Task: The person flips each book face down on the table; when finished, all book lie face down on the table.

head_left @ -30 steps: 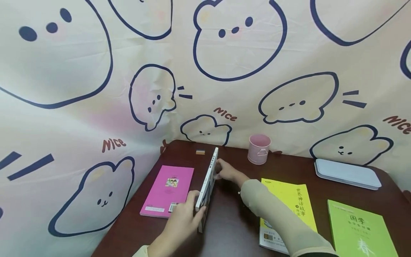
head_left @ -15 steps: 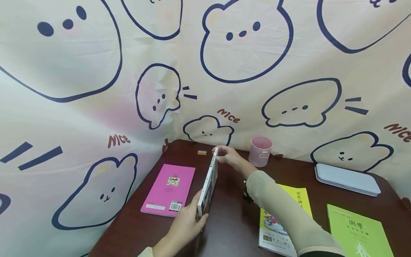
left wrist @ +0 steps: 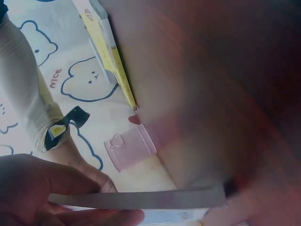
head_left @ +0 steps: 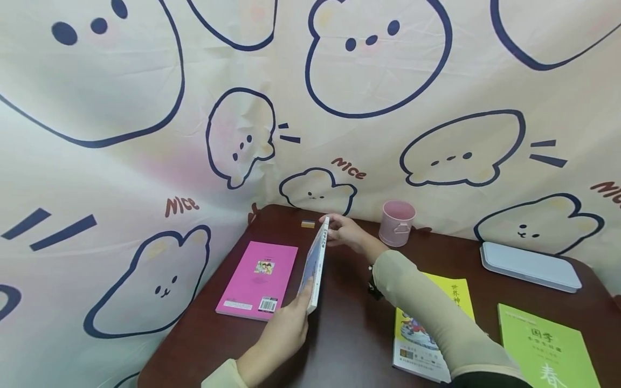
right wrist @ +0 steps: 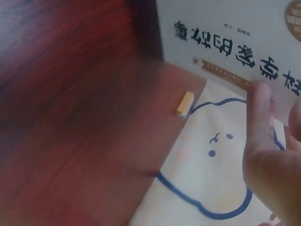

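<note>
A thin white book (head_left: pixel 315 264) stands on its long edge on the dark brown table (head_left: pixel 349 334) and leans left toward a pink book (head_left: pixel 257 277) lying flat beside it. My left hand (head_left: pixel 301 307) grips the near end, where the book's edge (left wrist: pixel 141 200) shows between thumb and fingers (left wrist: pixel 47 188). At the far top corner my right hand (head_left: pixel 333 233) pinches the book. The right wrist view shows its fingers (right wrist: pixel 263 155) on the printed cover (right wrist: pixel 225 42).
A small eraser (head_left: pixel 308 223) lies near the back edge, also in the right wrist view (right wrist: pixel 185 102). A pink cup (head_left: pixel 397 222) stands behind my right hand. A yellow book (head_left: pixel 461 296), a green book (head_left: pixel 548 345) and a pale flat case (head_left: pixel 531 267) lie to the right. Printed cloth walls the back and left.
The white book has gone from upright to leaning left over the pink book. My right hand has slid from the book's side to its far top corner.
</note>
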The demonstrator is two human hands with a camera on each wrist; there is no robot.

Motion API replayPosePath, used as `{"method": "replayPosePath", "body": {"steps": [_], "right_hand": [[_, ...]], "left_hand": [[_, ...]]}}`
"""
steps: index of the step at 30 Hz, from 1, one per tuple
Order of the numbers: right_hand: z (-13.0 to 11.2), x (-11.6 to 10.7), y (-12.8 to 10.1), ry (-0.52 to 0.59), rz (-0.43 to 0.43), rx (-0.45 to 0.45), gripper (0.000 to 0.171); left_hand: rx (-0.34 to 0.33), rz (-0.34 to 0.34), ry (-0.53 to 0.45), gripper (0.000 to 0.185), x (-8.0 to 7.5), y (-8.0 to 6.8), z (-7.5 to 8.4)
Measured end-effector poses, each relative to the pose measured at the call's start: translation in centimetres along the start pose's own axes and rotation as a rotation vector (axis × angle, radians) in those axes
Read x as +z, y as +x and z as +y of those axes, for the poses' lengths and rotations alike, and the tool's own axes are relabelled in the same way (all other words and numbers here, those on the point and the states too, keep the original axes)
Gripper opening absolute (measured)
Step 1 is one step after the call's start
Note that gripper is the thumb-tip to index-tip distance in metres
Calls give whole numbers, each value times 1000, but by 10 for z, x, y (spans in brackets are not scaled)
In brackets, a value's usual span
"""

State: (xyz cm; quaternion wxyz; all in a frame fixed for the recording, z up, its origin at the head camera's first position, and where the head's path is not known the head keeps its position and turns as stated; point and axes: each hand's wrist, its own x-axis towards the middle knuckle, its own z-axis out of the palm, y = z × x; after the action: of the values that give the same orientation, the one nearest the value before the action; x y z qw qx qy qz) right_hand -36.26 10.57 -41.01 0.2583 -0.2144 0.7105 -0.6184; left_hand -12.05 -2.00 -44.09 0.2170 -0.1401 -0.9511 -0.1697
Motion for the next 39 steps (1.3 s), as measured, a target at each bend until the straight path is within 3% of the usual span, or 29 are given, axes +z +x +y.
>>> {"method": "replayPosePath", "body": {"steps": [6, 9, 16, 22, 25, 30, 35, 39], "right_hand": [[9, -25, -13, 145, -28, 116, 30], [13, -36, -19, 147, 14, 180, 33], [21, -43, -24, -207, 142, 263, 27], [34, -42, -34, -381, 216, 292, 17], [45, -42, -36, -441, 226, 303, 11], [60, -40, -34, -531, 225, 318, 5], [59, -38, -34, -602, 180, 337, 7], [55, -37, -35, -721, 142, 323, 12]], "left_hand": [[62, -74, 71, 72, 10, 9, 9], [89, -98, 73, 75, 16, 13, 12], [144, -163, 102, 71, 25, 17, 11], [188, -227, 125, 56, 34, 17, 7], [213, -293, 133, 49, 38, 15, 1], [234, -411, 55, 37, 41, 11, -14], [166, -508, 26, 42, 35, 11, -25], [159, -530, 55, 44, 32, 15, -29]]}}
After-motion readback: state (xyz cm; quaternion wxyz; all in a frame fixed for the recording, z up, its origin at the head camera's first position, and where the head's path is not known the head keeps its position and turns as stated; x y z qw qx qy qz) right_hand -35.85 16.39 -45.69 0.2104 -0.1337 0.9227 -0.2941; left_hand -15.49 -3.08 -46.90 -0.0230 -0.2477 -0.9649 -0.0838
